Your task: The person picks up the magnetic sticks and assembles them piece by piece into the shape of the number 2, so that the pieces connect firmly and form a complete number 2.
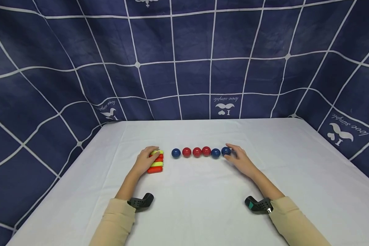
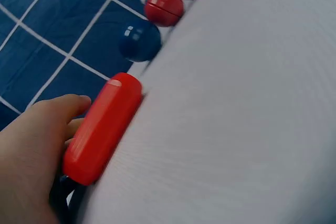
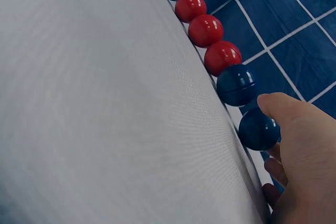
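Note:
At the left, red and yellow rounded bars lie side by side on the white table. My left hand (image 1: 144,160) reaches over them, its thumb and fingers about the farthest yellow bar (image 1: 158,152). The nearest red bar (image 2: 105,129) shows large beside that hand in the left wrist view and hides the other bars. My right hand (image 1: 242,163) is at the right end of a row of balls. Its thumb and index finger pinch the end blue ball (image 3: 259,129), with the other fingers curled behind it.
Between the hands, the row runs from a blue ball (image 1: 176,153) through three red balls (image 1: 196,152) to another blue ball (image 1: 215,153). A white cloth (image 1: 190,205) covers the table. A dark blue checked curtain (image 1: 190,78) hangs behind and at both sides.

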`<state>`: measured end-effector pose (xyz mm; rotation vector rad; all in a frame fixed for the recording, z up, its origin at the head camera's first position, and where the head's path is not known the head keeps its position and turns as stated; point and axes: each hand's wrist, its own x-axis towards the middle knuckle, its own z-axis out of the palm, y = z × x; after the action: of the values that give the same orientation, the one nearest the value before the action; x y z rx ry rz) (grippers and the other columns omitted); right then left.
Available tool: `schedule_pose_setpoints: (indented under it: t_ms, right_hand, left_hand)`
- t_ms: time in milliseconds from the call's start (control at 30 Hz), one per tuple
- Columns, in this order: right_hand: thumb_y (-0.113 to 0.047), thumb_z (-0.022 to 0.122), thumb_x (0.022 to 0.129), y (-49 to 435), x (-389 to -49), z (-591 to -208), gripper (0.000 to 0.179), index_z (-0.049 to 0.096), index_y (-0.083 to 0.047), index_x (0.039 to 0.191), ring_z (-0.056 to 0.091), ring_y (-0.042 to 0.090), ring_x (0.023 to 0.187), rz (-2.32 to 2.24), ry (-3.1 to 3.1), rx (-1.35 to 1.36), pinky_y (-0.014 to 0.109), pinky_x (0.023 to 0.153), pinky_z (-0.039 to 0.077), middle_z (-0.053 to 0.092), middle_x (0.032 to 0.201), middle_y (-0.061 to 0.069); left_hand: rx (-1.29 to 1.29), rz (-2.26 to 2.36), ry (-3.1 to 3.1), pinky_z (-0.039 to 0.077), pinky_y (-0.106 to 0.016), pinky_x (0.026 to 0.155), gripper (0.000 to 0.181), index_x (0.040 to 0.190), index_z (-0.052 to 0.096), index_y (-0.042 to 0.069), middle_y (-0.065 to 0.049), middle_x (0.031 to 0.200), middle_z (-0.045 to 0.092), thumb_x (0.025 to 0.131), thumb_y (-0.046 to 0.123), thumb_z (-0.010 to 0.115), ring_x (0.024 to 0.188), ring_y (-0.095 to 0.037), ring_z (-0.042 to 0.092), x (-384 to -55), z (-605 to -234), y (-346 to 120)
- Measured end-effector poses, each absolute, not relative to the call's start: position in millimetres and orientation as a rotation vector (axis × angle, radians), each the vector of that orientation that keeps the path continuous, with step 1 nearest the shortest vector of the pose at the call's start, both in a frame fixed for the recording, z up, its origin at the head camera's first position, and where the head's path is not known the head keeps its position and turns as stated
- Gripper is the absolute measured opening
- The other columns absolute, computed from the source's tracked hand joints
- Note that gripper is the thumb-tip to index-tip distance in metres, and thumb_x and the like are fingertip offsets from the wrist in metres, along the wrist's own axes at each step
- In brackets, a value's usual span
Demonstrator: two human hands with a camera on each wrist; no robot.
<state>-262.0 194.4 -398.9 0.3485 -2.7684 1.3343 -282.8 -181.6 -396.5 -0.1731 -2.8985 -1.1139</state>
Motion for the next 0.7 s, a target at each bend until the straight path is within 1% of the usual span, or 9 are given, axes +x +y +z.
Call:
schedule_pose_setpoints:
  t_ms: [133, 300, 533, 600, 700]
  right_hand:
    - [-0.031, 0.054, 0.089, 193.5, -261.0, -399.5, 0.057, 0.036, -0.009, 0.138, 0.027, 0.038, 0.13, 1.322, -2.763, 0.365, 0.059, 0.103, 0.023, 0.033, 0.142, 0.019]
    - [-0.028, 0.055, 0.089, 193.5, -261.8, -402.0, 0.053, 0.038, -0.009, 0.136, 0.028, 0.038, 0.129, 1.296, -2.755, 0.379, 0.059, 0.103, 0.023, 0.036, 0.141, 0.018]
    - [-0.023, 0.055, 0.09, 194.2, -261.8, -404.2, 0.046, 0.04, -0.007, 0.13, 0.029, 0.041, 0.128, 1.321, -2.74, 0.389, 0.06, 0.104, 0.019, 0.041, 0.136, 0.022]
    - [-0.022, 0.055, 0.09, 194.4, -261.8, -404.4, 0.045, 0.04, -0.006, 0.129, 0.031, 0.042, 0.127, 1.317, -2.74, 0.396, 0.06, 0.104, 0.019, 0.043, 0.134, 0.024]
    - [-0.022, 0.056, 0.09, 194.5, -261.8, -403.8, 0.045, 0.04, -0.006, 0.128, 0.033, 0.042, 0.126, 1.317, -2.74, 0.39, 0.06, 0.104, 0.02, 0.045, 0.131, 0.025]
  left_hand:
    - [-0.179, -1.011, -2.904, 0.024, -0.05, 0.105, 0.044, 0.128, 0.05, 0.009, -0.013, 0.138, 0.041, 0.093, 0.035, 0.043, 0.129, -0.032, 0.033, -281.7, -398.7, -178.7]
    - [-0.146, -1.064, -2.879, 0.025, -0.049, 0.104, 0.041, 0.123, 0.052, 0.009, -0.013, 0.136, 0.044, 0.092, 0.034, 0.046, 0.125, -0.031, 0.036, -280.1, -397.9, -178.5]
    - [-0.092, -1.194, -2.836, 0.031, -0.048, 0.098, 0.035, 0.119, 0.055, 0.011, -0.012, 0.13, 0.049, 0.09, 0.03, 0.051, 0.116, -0.029, 0.04, -280.3, -398.3, -180.8]
    - [-0.084, -1.26, -2.805, 0.033, -0.047, 0.099, 0.033, 0.118, 0.056, 0.011, -0.012, 0.128, 0.05, 0.09, 0.028, 0.052, 0.114, -0.029, 0.041, -280.7, -398.4, -181.3]
    - [-0.107, -1.347, -2.753, 0.033, -0.047, 0.101, 0.03, 0.116, 0.057, 0.008, -0.014, 0.124, 0.052, 0.09, 0.023, 0.053, 0.113, -0.029, 0.044, -281.1, -398.9, -182.4]
